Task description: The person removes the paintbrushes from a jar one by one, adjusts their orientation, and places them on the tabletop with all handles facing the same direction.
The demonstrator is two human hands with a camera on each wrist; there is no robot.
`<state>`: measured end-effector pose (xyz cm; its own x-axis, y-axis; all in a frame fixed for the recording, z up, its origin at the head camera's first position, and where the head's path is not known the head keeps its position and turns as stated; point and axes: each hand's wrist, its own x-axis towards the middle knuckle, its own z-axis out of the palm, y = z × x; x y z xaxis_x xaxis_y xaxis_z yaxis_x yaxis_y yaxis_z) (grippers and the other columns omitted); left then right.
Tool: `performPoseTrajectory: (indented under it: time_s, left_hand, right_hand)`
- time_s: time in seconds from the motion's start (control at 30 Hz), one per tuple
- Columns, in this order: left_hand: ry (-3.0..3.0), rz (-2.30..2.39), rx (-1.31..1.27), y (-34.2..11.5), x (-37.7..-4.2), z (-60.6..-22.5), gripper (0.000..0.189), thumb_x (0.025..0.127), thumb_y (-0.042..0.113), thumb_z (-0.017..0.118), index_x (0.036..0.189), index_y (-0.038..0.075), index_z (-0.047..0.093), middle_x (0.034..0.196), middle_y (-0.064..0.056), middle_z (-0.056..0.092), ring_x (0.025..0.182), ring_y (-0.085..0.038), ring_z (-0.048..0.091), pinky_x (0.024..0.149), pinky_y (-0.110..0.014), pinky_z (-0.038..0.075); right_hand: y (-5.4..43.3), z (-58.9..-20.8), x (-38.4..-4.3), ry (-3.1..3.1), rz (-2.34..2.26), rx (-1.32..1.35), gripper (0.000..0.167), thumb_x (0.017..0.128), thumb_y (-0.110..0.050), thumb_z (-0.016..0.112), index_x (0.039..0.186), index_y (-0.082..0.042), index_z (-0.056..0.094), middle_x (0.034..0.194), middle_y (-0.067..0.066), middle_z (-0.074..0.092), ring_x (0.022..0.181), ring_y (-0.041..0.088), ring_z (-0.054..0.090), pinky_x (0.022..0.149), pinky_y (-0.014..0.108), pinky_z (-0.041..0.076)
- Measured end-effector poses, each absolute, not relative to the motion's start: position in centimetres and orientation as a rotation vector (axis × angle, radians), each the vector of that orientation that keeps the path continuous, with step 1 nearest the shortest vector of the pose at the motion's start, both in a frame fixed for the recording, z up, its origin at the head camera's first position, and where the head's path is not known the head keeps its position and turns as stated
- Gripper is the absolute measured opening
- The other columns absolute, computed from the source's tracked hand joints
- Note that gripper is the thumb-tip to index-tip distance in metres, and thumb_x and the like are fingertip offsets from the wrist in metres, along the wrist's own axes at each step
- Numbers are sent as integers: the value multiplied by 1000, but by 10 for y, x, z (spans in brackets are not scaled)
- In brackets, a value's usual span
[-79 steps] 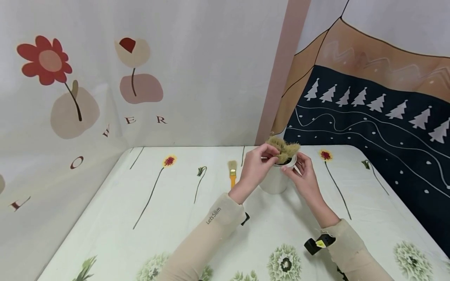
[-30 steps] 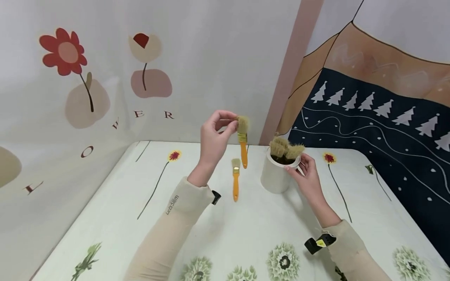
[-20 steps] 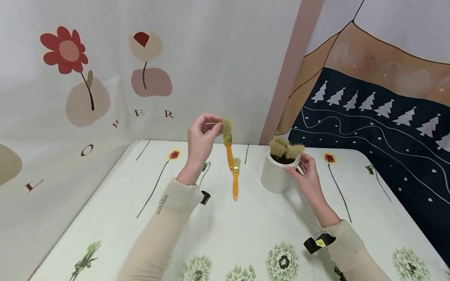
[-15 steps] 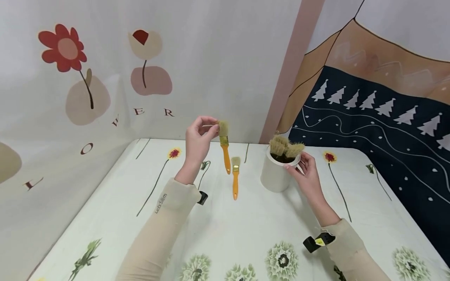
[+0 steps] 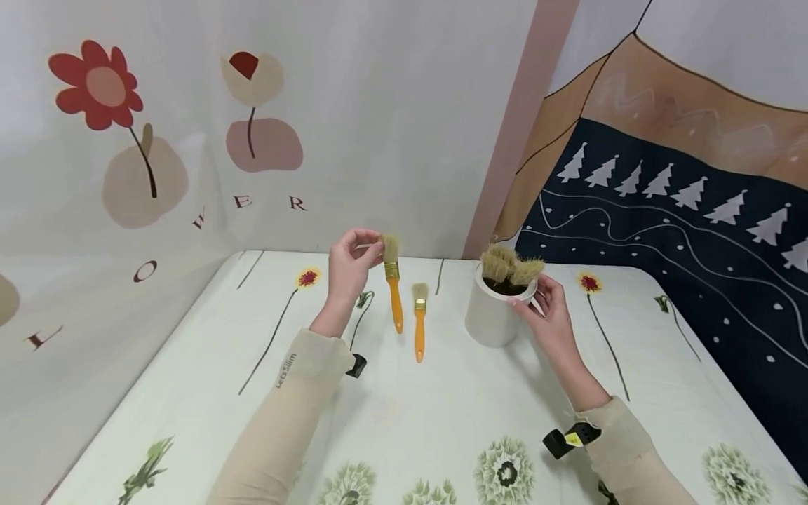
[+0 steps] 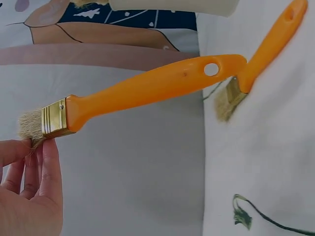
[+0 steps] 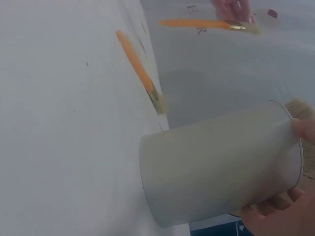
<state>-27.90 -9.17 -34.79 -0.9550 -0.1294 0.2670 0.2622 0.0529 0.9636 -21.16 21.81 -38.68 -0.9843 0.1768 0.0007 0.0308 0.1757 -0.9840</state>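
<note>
My left hand pinches a paintbrush by its pale bristles, thumb against fingers. The brush hangs with its orange handle downward, low over the table's far part. Just right of it a second paintbrush lies on the cloth, bristles pointing away from me. A white cylindrical pot stands upright further right, with several brush heads poking out of its top; their handles are hidden inside. My right hand grips the pot's rim from the right, as the right wrist view also shows.
A white cloth with printed flowers covers the table. Behind it hangs a pale curtain with red flower prints, and at the right a dark blue drape with white trees.
My left hand was at the brush heads in the pot; it has lifted a paintbrush out, carried it left past the lying one and lowered it. My right hand stays at the pot's rim.
</note>
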Motion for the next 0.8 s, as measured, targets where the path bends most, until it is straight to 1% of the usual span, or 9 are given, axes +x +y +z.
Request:
performPoseTrajectory:
  time_s: [0.2, 0.4, 0.47, 0.53, 0.63, 0.7, 0.8]
  left_hand:
    - [-2097, -2038, -50, -90, -287, -364, 20, 96, 3, 64, 114, -3, 62, 108, -11, 65, 92, -11, 68, 84, -25, 61]
    - [-2105, -2068, 10, -89, -297, -376, 20, 95, 1, 64, 114, -4, 62, 106, -10, 65, 90, -10, 67, 83, -26, 62]
    - [-2128, -2066, 32, -88, -301, -381, 20, 95, 1, 64, 115, -4, 62, 108, -11, 65, 92, -13, 67, 84, -27, 62]
    - [-2167, -2049, 45, -86, -304, -386, 21, 96, 2, 63, 116, -3, 62, 111, -13, 65, 97, -19, 68, 85, -28, 62]
    - [-2224, -2027, 80, -85, -309, -393, 20, 97, 3, 62, 116, -2, 63, 112, -15, 65, 100, -24, 68, 87, -31, 62]
    - [-2268, -2011, 101, -85, -311, -398, 20, 97, 4, 62, 116, -1, 64, 111, -15, 65, 99, -23, 68, 87, -31, 62]
    - [-2331, -1990, 130, -85, -315, -407, 19, 96, 4, 64, 115, 0, 66, 109, -13, 66, 92, -17, 67, 83, -28, 62]
  right_hand:
    - [219, -387, -211, -2313, 1948, -214, 79, 98, -18, 64, 158, -9, 12, 166, 10, 18, 155, 23, 21, 127, 42, 25]
    - [218, -388, -213, -2304, 1955, -200, 78, 98, -17, 64, 157, -9, 14, 166, 10, 19, 154, 23, 22, 127, 41, 25]
    - [218, -388, -214, -2303, 1954, -202, 77, 98, -17, 64, 157, -9, 14, 166, 10, 19, 154, 23, 22, 127, 41, 25]
    - [219, -388, -214, -2302, 1953, -199, 77, 98, -17, 64, 157, -9, 15, 166, 10, 19, 154, 23, 22, 127, 41, 25]
    - [219, -388, -214, -2300, 1950, -194, 77, 98, -18, 64, 157, -10, 15, 166, 10, 19, 154, 22, 22, 127, 41, 25]
    - [219, -388, -214, -2295, 1952, -189, 77, 98, -17, 64, 157, -9, 15, 166, 11, 18, 154, 23, 21, 127, 43, 24]
    - [219, -388, -213, -2293, 1954, -190, 77, 98, -15, 64, 157, -8, 14, 166, 12, 18, 155, 25, 20, 127, 44, 24]
